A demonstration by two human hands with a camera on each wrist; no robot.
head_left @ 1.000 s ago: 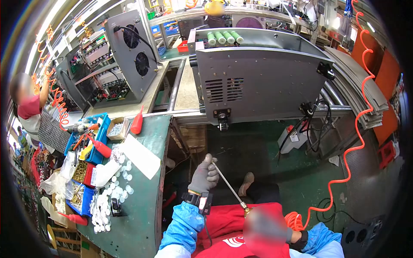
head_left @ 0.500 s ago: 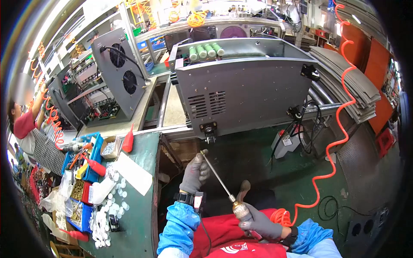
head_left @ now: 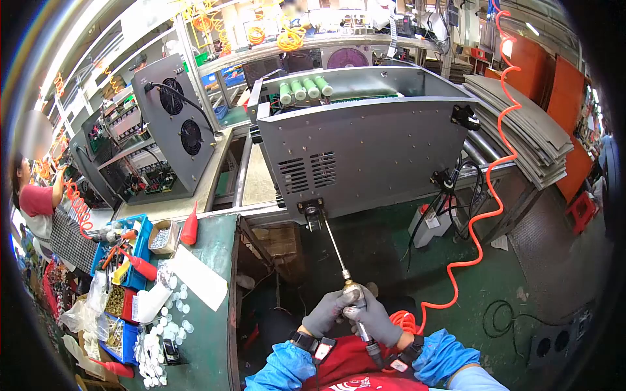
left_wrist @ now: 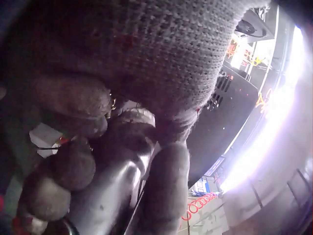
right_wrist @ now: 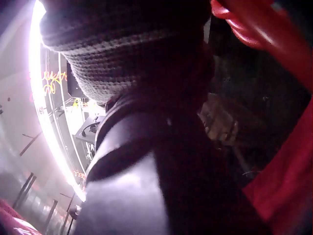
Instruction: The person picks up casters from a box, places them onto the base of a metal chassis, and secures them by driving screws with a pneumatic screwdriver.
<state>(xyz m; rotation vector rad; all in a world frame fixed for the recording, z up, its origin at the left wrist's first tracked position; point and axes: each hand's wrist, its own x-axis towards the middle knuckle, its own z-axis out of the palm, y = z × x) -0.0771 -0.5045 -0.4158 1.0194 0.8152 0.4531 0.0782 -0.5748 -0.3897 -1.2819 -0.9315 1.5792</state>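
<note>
A long-bit air screwdriver (head_left: pixel 347 279) slants up and away from the person's lap. My gloved left hand (head_left: pixel 328 313) wraps its body just below the brass-coloured collar, while the gloved right hand (head_left: pixel 379 318) grips it from the other side. The left wrist view shows the shiny dark tool body (left_wrist: pixel 110 186) between curled fingers. Up at the far end, the bit's tip overlaps a black caster (head_left: pixel 313 214) on the lower left corner of a large grey metal cabinet (head_left: pixel 378 153). The caster's screws are too small to make out.
On the left stands a green workbench (head_left: pixel 212 313) with white discs, blue parts bins (head_left: pixel 124 335) and red squeeze bottles (head_left: pixel 190 228). A coiled orange air hose (head_left: pixel 479 251) hangs at the right. Another opened grey cabinet (head_left: pixel 173 130) and a person (head_left: pixel 39 202) are at the back left.
My left hand has come back from the bit's tip to the screwdriver's body, beside the right hand. The tool has shifted left and forward, its bit now at the caster.
</note>
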